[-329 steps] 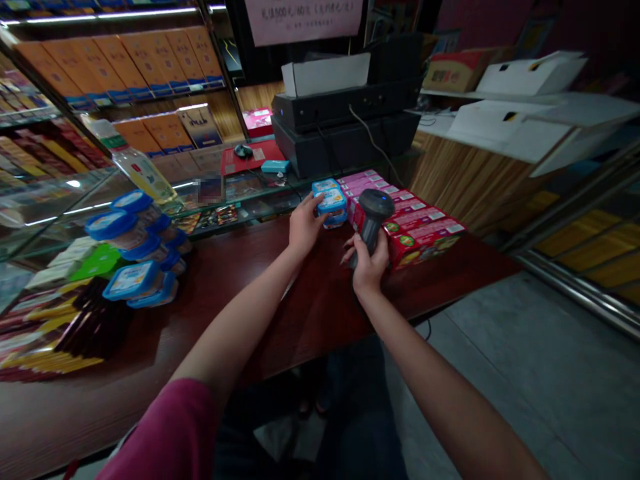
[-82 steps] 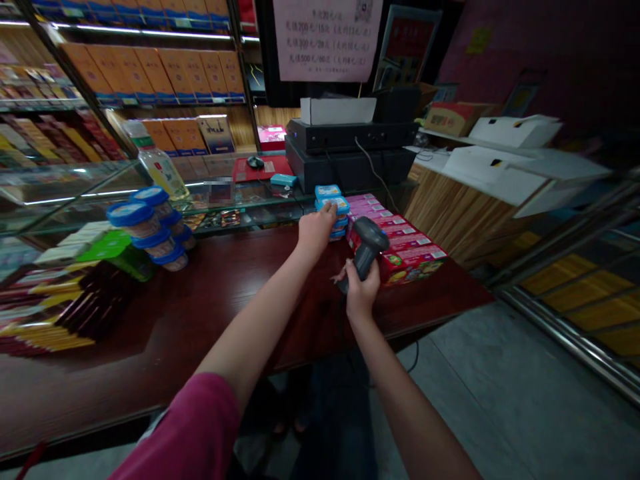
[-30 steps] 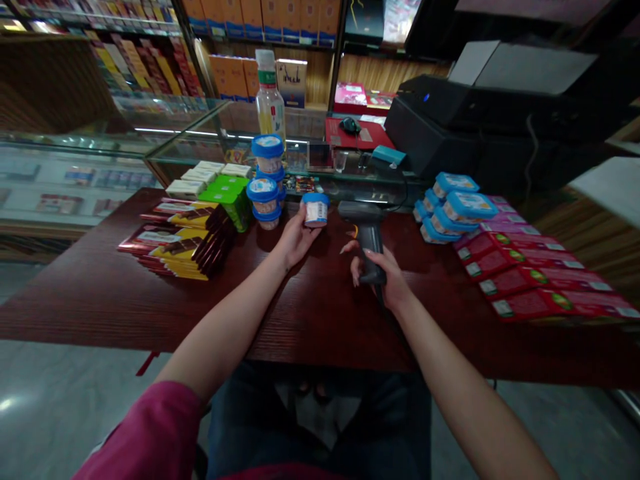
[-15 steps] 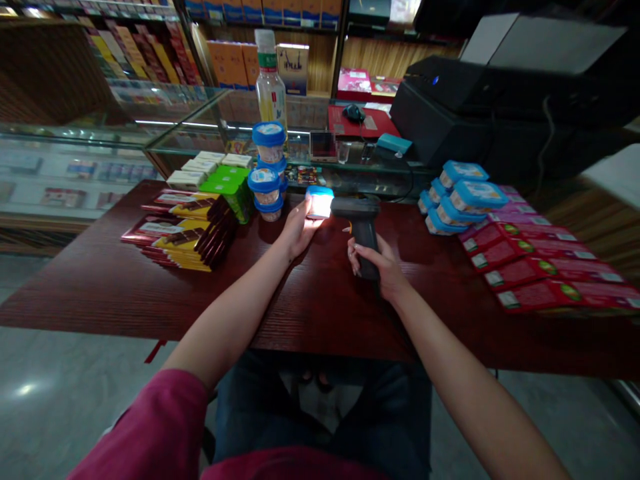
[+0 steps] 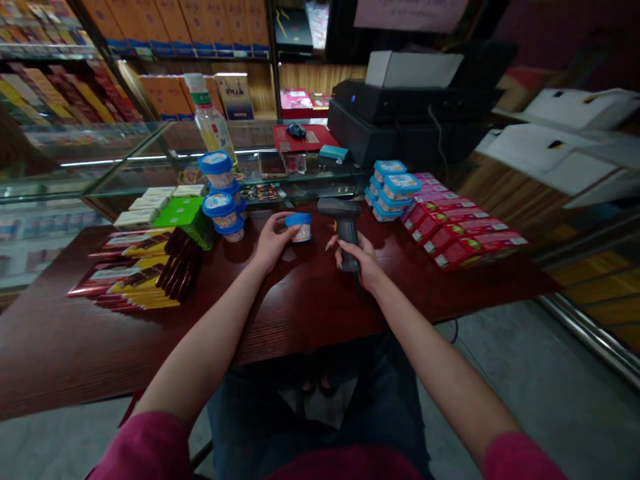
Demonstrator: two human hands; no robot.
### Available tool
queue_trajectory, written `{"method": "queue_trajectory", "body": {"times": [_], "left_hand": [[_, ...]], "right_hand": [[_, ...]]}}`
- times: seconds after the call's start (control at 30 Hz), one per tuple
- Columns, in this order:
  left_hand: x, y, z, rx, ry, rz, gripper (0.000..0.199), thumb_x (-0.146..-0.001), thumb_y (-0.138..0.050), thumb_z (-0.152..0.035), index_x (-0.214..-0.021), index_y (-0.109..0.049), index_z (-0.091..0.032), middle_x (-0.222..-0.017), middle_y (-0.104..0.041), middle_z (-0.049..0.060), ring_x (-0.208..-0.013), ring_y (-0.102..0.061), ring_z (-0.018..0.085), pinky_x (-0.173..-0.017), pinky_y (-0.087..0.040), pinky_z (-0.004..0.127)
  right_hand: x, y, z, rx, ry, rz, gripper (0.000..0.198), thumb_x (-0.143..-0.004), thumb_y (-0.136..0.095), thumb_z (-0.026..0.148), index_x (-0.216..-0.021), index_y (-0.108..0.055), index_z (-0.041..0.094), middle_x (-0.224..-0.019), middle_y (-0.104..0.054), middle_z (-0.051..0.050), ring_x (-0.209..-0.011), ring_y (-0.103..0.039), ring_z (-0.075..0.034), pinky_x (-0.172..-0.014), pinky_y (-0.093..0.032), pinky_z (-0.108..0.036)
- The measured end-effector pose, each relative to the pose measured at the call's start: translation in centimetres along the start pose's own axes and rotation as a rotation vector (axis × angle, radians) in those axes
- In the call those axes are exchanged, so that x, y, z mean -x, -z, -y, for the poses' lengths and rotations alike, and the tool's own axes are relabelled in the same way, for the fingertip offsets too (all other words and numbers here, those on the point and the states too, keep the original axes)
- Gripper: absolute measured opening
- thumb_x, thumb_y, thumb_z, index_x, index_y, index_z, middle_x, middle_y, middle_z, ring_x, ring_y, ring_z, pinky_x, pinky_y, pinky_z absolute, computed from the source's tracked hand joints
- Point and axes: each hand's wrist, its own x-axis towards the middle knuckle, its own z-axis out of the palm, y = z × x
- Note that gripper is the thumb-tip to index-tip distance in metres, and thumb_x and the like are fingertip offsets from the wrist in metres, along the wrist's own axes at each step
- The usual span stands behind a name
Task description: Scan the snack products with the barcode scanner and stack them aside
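A small round tub with a blue lid (image 5: 301, 231) stands upright at the middle of the table, seemingly resting on the wood. Thumb and fingers of my left hand (image 5: 273, 243) close around its left side. In my right hand (image 5: 364, 257) is a dark grey barcode scanner (image 5: 345, 223), gripped by its handle with the head pointing left toward the tub. No light from the scanner shows on the tub. Left of my left hand, matching blue-lidded tubs (image 5: 220, 208) are stacked in two columns beside a green box (image 5: 185, 217).
Chocolate bar packs (image 5: 145, 270) are piled on the left of the dark wooden table (image 5: 300, 313). Rectangular blue-lidded tubs (image 5: 393, 190) and red boxes (image 5: 455, 230) stand at right. Behind are a bottle (image 5: 213, 120), a glass counter and a black printer-like machine (image 5: 400, 103).
The bright scanner light on the tub has gone out. The tub now sits upright, lower, with my left hand at its side. The view has turned to the right.
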Motion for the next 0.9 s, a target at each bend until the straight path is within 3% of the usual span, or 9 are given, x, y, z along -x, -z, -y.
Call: {"method": "queue_trajectory", "body": {"times": [0.1, 0.2, 0.37, 0.47, 0.53, 0.7, 0.9], "left_hand": [[1.1, -0.7, -0.4, -0.218, -0.101, 0.111, 0.049, -0.068, -0.090, -0.038, -0.109, -0.069, -0.020, -0.121, -0.076, 0.011, -0.107, -0.074, 0.026, -0.102, -0.059, 0.044], [2.5, -1.7, -0.9, -0.363, -0.154, 0.178, 0.049, -0.072, -0.088, -0.037, -0.114, -0.069, -0.022, -0.124, -0.077, 0.011, -0.108, -0.076, 0.028, -0.102, -0.059, 0.048], [4.1, -5.0, -1.0, -0.523, -0.347, 0.491, 0.053, -0.088, -0.077, -0.037, -0.140, -0.065, -0.029, -0.154, -0.062, 0.011, -0.141, -0.061, 0.031, -0.120, -0.049, 0.052], [3.9, -8.4, -0.6, -0.588, -0.498, 0.606, 0.051, -0.096, -0.070, -0.032, -0.147, -0.061, -0.031, -0.165, -0.049, 0.011, -0.148, -0.055, 0.029, -0.122, -0.048, 0.050], [3.3, -11.1, -0.2, -0.649, -0.571, 0.576, 0.051, -0.097, -0.068, -0.027, -0.148, -0.061, -0.030, -0.168, -0.045, 0.012, -0.147, -0.056, 0.029, -0.120, -0.050, 0.050], [1.5, -17.9, 0.9, -0.808, -0.672, 0.439, 0.043, -0.096, -0.070, -0.023, -0.139, -0.069, -0.029, -0.153, -0.062, 0.011, -0.148, -0.052, 0.032, -0.120, -0.047, 0.054], [-0.2, -22.4, 1.9, -0.782, -0.678, 0.447, 0.037, -0.103, -0.060, -0.025, -0.139, -0.069, -0.026, -0.144, -0.069, 0.010, -0.139, -0.057, 0.029, -0.116, -0.049, 0.048]], "right_hand": [[2.6, 2.9, 1.1, 0.056, 0.041, -0.065, 0.039, -0.079, -0.082, 0.046, -0.109, -0.065, 0.027, -0.097, -0.072, 0.000, -0.056, -0.059, -0.011, -0.053, -0.051, -0.029], [5.4, 6.1, 2.2, 0.136, 0.088, -0.180, 0.041, -0.080, -0.084, 0.044, -0.113, -0.063, 0.030, -0.100, -0.070, 0.000, -0.060, -0.065, -0.015, -0.060, -0.056, -0.034], [7.3, 9.9, 3.2, 0.206, 0.238, -0.469, 0.044, -0.077, -0.085, 0.047, -0.107, -0.057, 0.031, -0.100, -0.065, 0.000, -0.057, -0.058, -0.014, -0.055, -0.054, -0.036], [7.2, 10.6, 3.1, 0.221, 0.321, -0.598, 0.042, -0.080, -0.082, 0.046, -0.110, -0.056, 0.032, -0.100, -0.063, -0.001, -0.058, -0.055, -0.014, -0.058, -0.053, -0.037], [7.1, 10.7, 3.0, 0.222, 0.332, -0.615, 0.041, -0.082, -0.081, 0.046, -0.111, -0.056, 0.033, -0.101, -0.064, -0.002, -0.059, -0.055, -0.015, -0.059, -0.054, -0.038], [7.3, 10.8, 2.8, 0.204, 0.315, -0.602, 0.037, -0.085, -0.079, 0.047, -0.109, -0.056, 0.032, -0.101, -0.066, -0.004, -0.059, -0.057, -0.016, -0.056, -0.055, -0.038], [7.5, 11.1, 2.9, 0.195, 0.315, -0.600, 0.033, -0.086, -0.077, 0.044, -0.109, -0.056, 0.031, -0.099, -0.066, -0.004, -0.059, -0.056, -0.016, -0.056, -0.054, -0.037]]}}
